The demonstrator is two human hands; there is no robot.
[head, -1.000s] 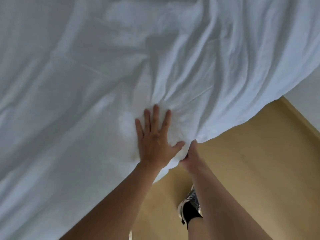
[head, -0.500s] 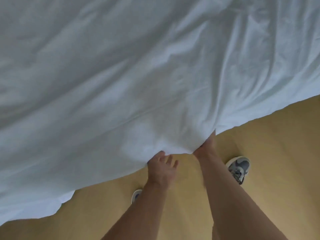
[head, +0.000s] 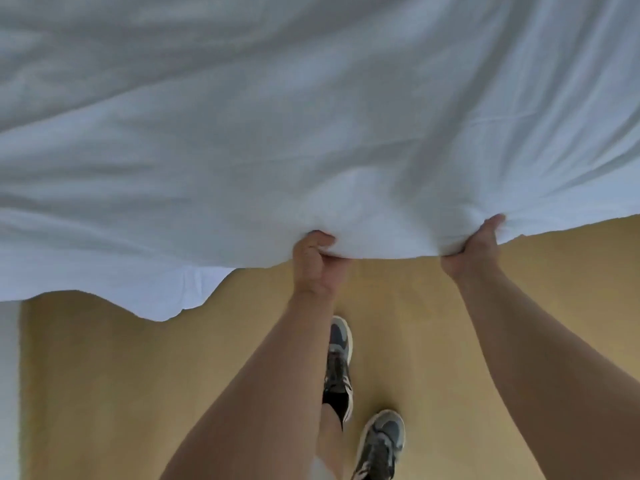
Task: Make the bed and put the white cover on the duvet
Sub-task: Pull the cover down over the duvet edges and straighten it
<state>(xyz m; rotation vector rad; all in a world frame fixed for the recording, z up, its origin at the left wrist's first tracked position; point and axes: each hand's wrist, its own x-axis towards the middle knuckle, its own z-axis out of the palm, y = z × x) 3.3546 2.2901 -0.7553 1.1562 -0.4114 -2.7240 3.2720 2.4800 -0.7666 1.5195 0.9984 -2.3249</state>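
A wrinkled white duvet cover [head: 311, 116] fills the upper half of the head view, its lower edge hanging over the floor. My left hand [head: 313, 261] grips that edge near the middle, fingers curled round a bunch of fabric. A little to the right, my right hand [head: 474, 247] grips the same edge, thumb on top and fingers tucked under the cloth. The stretch of fabric between my hands is bunched and padded. A loose flap of the cover [head: 166, 292] sags lower at the left.
Tan floor [head: 138, 393] lies below the cover. My two feet in grey sneakers [head: 381, 441] stand on it under my forearms. A white vertical surface [head: 8, 393] runs along the left edge.
My left hand went from pressing flat on the fabric to gripping its edge. My hands have spread apart along the edge, and more floor shows as the cover edge moved up in view.
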